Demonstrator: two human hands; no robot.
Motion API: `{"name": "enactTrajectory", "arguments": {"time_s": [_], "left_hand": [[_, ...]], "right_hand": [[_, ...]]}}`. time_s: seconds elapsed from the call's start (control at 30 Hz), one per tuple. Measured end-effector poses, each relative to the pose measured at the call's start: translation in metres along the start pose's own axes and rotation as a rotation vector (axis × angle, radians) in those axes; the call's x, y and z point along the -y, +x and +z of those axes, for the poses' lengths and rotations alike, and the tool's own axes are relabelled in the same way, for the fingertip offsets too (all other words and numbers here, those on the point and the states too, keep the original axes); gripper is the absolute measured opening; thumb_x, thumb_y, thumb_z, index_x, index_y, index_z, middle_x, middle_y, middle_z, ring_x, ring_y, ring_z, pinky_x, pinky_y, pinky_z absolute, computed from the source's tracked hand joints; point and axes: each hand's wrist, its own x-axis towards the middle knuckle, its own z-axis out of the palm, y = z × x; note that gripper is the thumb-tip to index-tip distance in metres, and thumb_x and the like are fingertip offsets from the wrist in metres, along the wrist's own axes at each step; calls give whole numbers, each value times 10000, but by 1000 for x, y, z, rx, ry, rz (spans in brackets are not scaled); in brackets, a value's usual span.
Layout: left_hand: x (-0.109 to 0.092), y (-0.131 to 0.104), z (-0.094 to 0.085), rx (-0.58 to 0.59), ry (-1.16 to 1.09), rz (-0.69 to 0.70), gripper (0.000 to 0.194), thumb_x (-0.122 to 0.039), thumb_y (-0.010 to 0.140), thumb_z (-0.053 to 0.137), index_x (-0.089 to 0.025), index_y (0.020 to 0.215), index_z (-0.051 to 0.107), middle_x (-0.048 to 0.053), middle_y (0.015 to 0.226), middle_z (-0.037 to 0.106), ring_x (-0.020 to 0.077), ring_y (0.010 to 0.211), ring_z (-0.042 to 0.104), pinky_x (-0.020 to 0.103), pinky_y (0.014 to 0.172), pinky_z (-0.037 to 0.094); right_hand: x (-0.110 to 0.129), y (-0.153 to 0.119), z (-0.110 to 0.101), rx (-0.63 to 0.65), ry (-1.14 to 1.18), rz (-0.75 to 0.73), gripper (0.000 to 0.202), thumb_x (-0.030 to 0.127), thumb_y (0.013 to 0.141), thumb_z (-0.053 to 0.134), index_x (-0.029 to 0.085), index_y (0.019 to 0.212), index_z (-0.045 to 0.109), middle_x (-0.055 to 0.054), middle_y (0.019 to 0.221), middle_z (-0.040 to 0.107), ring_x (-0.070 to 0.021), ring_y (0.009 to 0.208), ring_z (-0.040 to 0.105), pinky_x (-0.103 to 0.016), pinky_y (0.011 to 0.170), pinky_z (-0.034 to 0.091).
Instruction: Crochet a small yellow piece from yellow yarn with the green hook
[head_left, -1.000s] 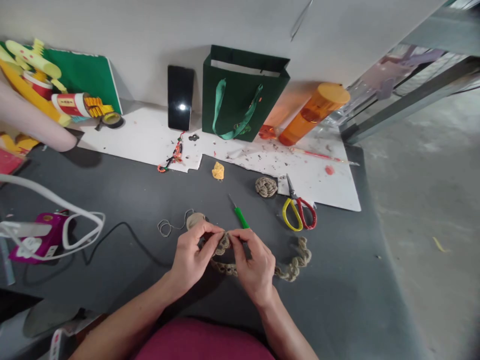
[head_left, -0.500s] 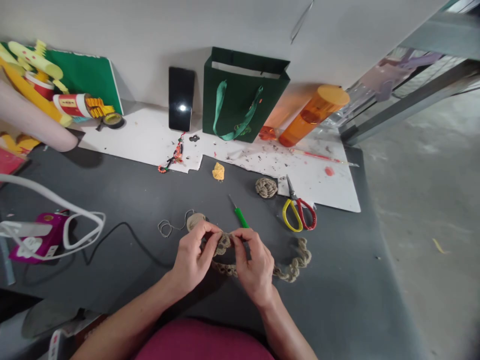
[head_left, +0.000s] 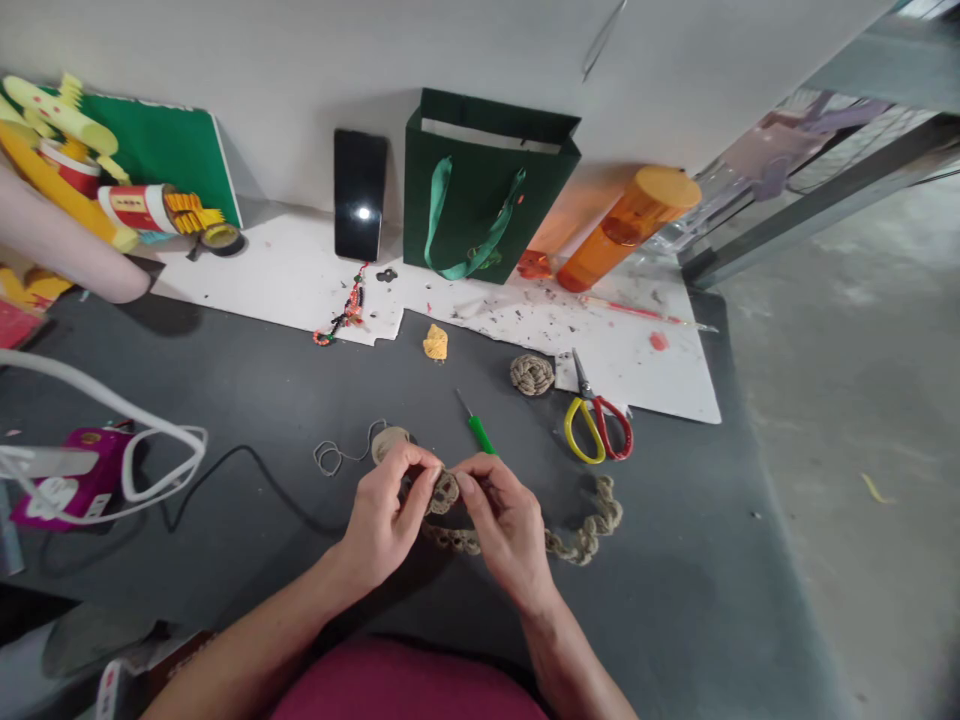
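A crocheted strip in grey-brown yarn runs from between my hands, under the right one, to a curled end on the right. My left hand pinches one end of it between thumb and forefinger. Closed on the edge of that same end is my right hand, its fingertips close to the left ones. Behind my left hand lies a partly hidden ball of yarn with a loose thread. A crochet hook with a green handle lies just beyond my right hand.
Scissors with yellow and red handles and a coiled crocheted rosette lie to the right. A yellow crocheted piece sits further back. Against the wall stand a phone, a green paper bag and an orange bottle. White cable crosses the left.
My right hand has shifted slightly to the left, its fingertips resting nearer the left hand's. The left hand keeps its pinch on the strip. The view has moved a little.
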Motion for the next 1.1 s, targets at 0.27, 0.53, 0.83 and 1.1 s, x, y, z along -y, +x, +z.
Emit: {"name": "enactTrajectory", "arguments": {"time_s": [0.27,0.53,0.83,1.1], "left_hand": [[-2,-1,2,31,-1,-20,109,-176,966,479,-217,897,553,-18,716,610,115,586,575,220,567,467],[-2,-2,3,24,-62,-35,121,-163,961,487,-218,888,567,-14,722,597,118,597,555,221,575,457],[-3,-1,3,69,-329,-286,276,-435,1008,463,-203,987,611,-27,680,568,123,589,546,233,565,463],[-4,3,3,102,-314,-275,133,-290,932,586,-182,890,652,9,759,673,118,674,622,224,641,496]], "right_hand": [[-4,1,1,-115,-226,-202,193,162,948,538,230,788,621,12,678,667,-142,603,634,-234,602,514],[-10,-3,2,-138,-368,-362,218,88,946,494,244,819,578,-1,710,658,-154,644,630,-254,635,517],[-11,1,5,-134,-264,-298,177,117,955,520,234,842,590,15,732,670,-136,645,635,-229,632,515],[-11,2,5,-143,-159,-216,162,159,966,531,225,834,597,17,717,644,-123,624,612,-217,616,505]]}}
